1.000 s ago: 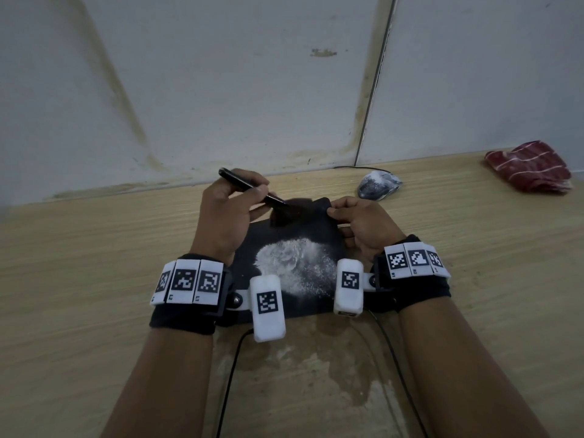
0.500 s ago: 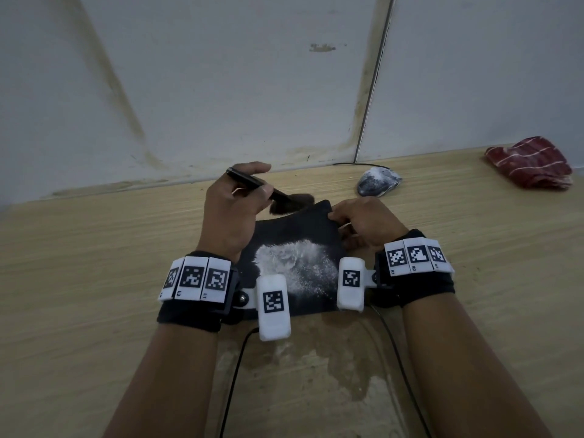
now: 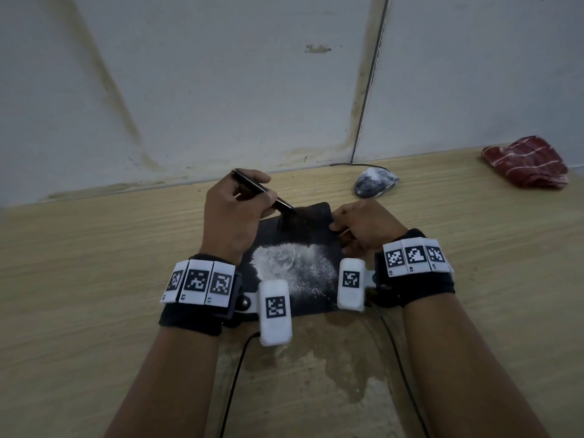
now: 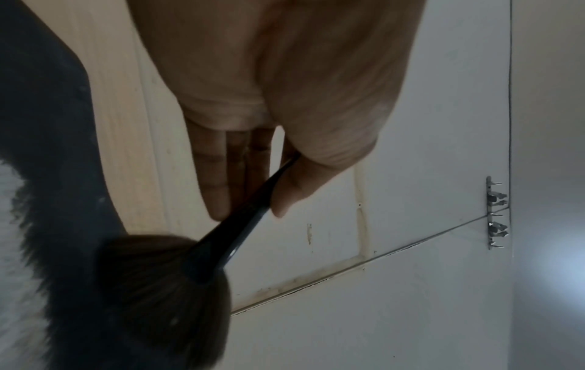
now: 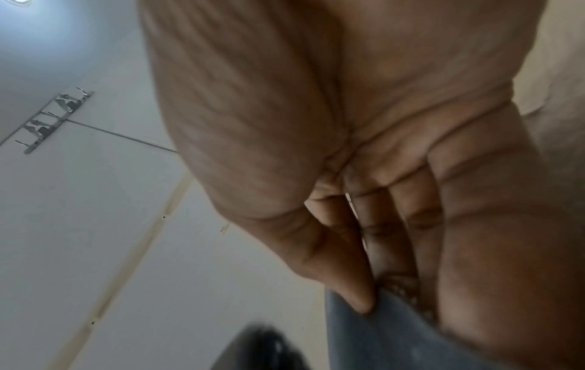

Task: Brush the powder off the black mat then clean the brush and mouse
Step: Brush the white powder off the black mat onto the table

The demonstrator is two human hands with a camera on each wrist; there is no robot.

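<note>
A person's left hand (image 3: 232,216) grips a thin black brush (image 3: 264,192) between thumb and fingers. The handle slants from upper left, its tip poking past the knuckles, down to the right, where the dark bristles fan out onto the far end of a black mat (image 3: 311,216). The mat lies on a wooden table (image 3: 79,263), its long axis running away from the person toward the wall (image 3: 221,90). The right hand (image 3: 366,224) pinches the mat's far right corner between thumb and fingers, lifting that edge slightly. A patch of white powder (image 3: 292,265) sits mid-mat; the wrist cameras cover the mat's near corners. A powder-dusted mouse (image 3: 376,183) lies beyond the mat near the wall, nose pointing right and away. A red cloth (image 3: 526,167) lies far right. In the left wrist view the bristles are blurred.
</note>
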